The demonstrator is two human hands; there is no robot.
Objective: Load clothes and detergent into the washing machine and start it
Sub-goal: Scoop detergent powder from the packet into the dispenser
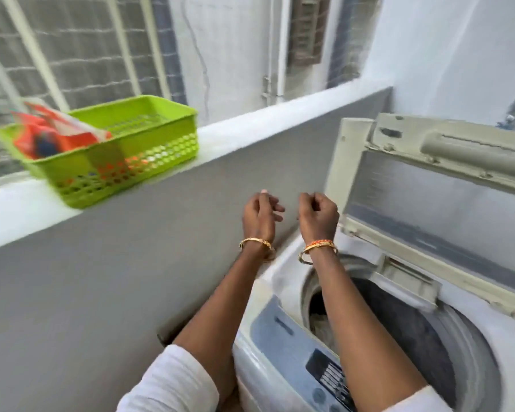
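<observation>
A white top-loading washing machine (488,331) stands at the lower right with its lid (428,197) raised. Some cloth (321,328) shows deep in the dark drum. An orange-red detergent packet (57,132) lies in a green plastic basket (149,156) on the white ledge at the upper left. My left hand (260,217) is raised in front of the grey wall, fingers loosely curled and apart, holding nothing. My right hand (318,217) is beside it, left of the lid, fingers curled in with nothing visible in them. Both wrists carry gold bangles.
The grey wall (131,278) runs along the left under the white ledge (250,123). Window grilles and a pipe stand behind the ledge. The machine's control panel (309,358) faces me at the bottom. The frame is motion-blurred.
</observation>
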